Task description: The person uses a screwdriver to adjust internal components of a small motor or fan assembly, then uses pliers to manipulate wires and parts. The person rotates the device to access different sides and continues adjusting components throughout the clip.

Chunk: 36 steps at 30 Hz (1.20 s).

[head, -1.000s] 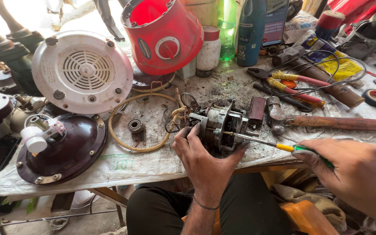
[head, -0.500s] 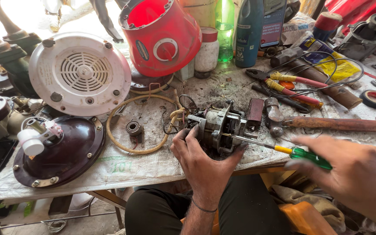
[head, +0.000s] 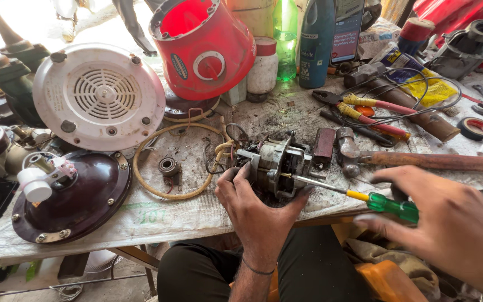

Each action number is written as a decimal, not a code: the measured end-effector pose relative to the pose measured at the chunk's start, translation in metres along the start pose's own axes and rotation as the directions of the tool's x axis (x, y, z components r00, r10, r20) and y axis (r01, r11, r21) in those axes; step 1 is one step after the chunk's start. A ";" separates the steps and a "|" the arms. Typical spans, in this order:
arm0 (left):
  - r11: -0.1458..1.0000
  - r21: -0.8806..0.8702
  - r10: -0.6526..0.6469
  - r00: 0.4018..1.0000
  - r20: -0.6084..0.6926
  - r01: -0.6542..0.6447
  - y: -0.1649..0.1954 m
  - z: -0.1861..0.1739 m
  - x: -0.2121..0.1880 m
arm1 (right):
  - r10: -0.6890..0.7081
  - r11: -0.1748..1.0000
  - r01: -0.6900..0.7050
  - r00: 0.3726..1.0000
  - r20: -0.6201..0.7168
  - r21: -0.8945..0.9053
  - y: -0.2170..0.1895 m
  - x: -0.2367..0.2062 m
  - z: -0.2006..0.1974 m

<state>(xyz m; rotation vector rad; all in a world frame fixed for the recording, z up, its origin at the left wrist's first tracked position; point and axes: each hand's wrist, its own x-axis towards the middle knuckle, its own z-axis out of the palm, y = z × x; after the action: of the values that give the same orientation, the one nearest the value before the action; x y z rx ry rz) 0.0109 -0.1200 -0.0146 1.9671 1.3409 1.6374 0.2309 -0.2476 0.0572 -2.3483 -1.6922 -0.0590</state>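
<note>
Our left hand [head: 258,215] grips the motor [head: 278,165] at the counter's [head: 141,221] near edge. The screwdriver [head: 359,197] is stuck in the motor, its axis running right along that edge. Our right hand [head: 448,223], fingers spread and empty, hovers just beside the green handle. The red housing [head: 205,47] at the back lies tipped, nothing visible inside.

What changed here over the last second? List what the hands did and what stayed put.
The right hand has shifted a little rightward and opened around the green-handled screwdriver; whether it still grips the handle cannot be told. The screwdriver's tip stays against the motor. The left hand keeps holding the motor on the table. The red housing, white vented cover and hammer have not moved.
</note>
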 end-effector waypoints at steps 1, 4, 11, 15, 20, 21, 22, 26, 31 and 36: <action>1.000 -0.002 -0.001 1.000 0.001 0.001 -0.001 0.000 0.001 | 0.020 1.000 -0.021 1.000 0.013 0.022 -0.001 0.000 -0.002; 1.000 0.009 0.006 1.000 -0.003 -0.006 -0.002 0.000 0.000 | -0.028 0.996 0.028 1.000 0.006 0.086 0.000 -0.004 -0.007; 0.995 0.086 0.056 0.996 -0.068 -0.050 -0.008 0.001 -0.001 | -0.080 0.992 0.088 0.993 0.088 -0.088 0.016 0.002 0.010; 0.995 0.093 0.051 0.988 -0.148 -0.038 -0.009 0.005 -0.001 | -0.292 0.956 0.292 0.956 0.001 0.034 0.028 -0.002 0.025; 0.989 0.145 0.059 0.987 -0.150 -0.037 -0.013 0.006 0.004 | -0.482 0.876 0.474 0.867 -0.125 -0.086 0.043 -0.005 0.038; 0.986 0.162 0.049 0.989 -0.139 -0.026 -0.016 0.007 0.003 | -0.489 0.872 0.481 0.865 -0.115 -0.094 0.046 -0.005 0.041; 0.986 0.165 0.029 0.988 -0.152 -0.004 -0.020 0.009 -0.002 | -0.497 0.867 0.488 0.862 -0.102 -0.099 0.050 -0.005 0.044; 0.987 0.159 0.012 0.998 -0.066 -0.001 -0.065 0.011 -0.031 | -0.288 0.953 0.301 0.929 0.234 -0.022 0.058 -0.004 0.062; 0.835 -0.412 -0.401 0.916 0.000 0.365 -0.165 0.024 -0.033 | -0.337 0.940 0.341 0.930 0.147 -0.005 0.056 0.000 0.066; 0.994 -0.030 -0.103 0.995 -0.014 0.102 -0.144 0.015 -0.026 | -0.443 0.877 0.478 0.841 0.310 -0.044 0.061 0.010 0.042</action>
<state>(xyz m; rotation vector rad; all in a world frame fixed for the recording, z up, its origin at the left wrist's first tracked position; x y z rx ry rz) -0.0441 -0.0562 -0.1356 1.8408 1.3913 1.6186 0.2865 -0.2469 0.0080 -2.0424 -2.4387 0.1100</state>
